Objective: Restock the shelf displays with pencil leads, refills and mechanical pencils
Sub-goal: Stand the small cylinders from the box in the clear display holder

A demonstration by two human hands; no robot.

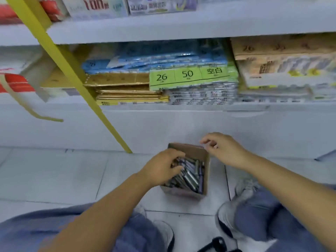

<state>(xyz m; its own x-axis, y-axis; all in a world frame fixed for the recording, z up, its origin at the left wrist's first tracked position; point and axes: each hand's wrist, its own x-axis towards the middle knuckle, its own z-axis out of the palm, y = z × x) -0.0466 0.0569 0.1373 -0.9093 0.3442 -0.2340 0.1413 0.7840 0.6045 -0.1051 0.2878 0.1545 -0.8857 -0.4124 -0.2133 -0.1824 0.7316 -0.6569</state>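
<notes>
A small open cardboard box (205, 155) stands on the tiled floor in front of me, filled with several dark, slim pencil-lead packs (190, 175). My left hand (161, 166) reaches into the box from the left, its fingers curled around some of the packs. My right hand (221, 148) hovers at the box's far right corner, fingers loosely bent; whether it touches the rim I cannot tell, and nothing shows in it.
A white shelf unit (181, 124) rises behind the box, its lowest shelf stacked with blue, gold and green paper packs (192, 77). A yellow ladder leg (101, 113) slants down to the floor left of the box. My knees and shoes frame the bottom.
</notes>
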